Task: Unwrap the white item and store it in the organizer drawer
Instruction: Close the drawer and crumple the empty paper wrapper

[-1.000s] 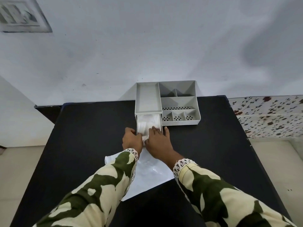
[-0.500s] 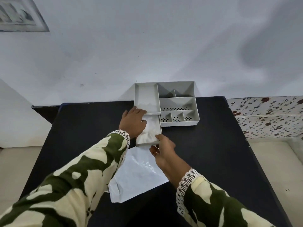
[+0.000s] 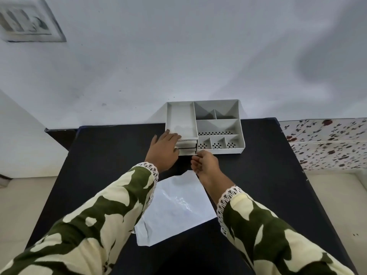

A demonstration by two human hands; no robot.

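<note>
Organizer drawer flush shut; left hand flat against front edge.

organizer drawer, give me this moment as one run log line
drawer: pushed in, front flush | left hand: flat on organizer front | right hand: at drawer's right corner | wrapper: empty on table

Both sleeves cream with dark olive camouflage blotches; white lace-loop trim on cuffs.
</note>
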